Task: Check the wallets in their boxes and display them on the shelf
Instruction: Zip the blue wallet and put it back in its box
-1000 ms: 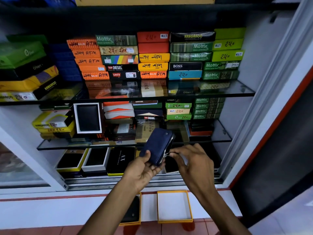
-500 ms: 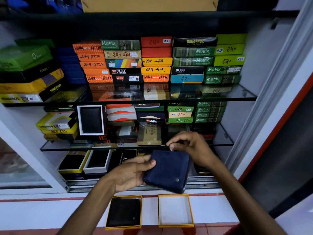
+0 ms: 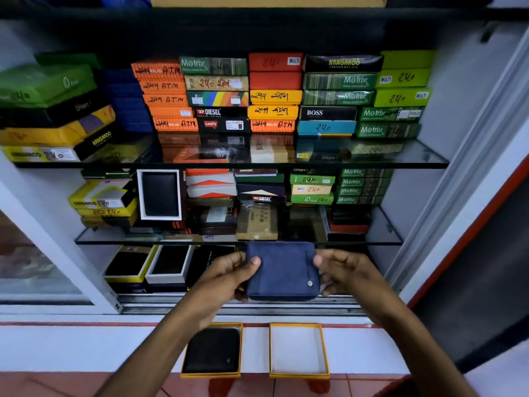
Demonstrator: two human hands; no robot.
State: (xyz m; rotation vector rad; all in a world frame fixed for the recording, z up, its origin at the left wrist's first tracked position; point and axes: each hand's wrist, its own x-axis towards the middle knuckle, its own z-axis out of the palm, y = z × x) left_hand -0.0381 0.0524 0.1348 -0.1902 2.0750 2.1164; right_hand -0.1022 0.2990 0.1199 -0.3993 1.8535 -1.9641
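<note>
The blue wallet (image 3: pixel 282 270) is held flat, pinched at its sides by left hand (image 3: pixel 229 275) and right hand (image 3: pixel 347 272) (equally near), directly above the empty box (image 3: pixel 299 374).

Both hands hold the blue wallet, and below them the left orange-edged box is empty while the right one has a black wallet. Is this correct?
Not quite: the head view shows the left box holding the black wallet, and the right box empty. Both hands, left and right, hold the blue wallet.
</note>
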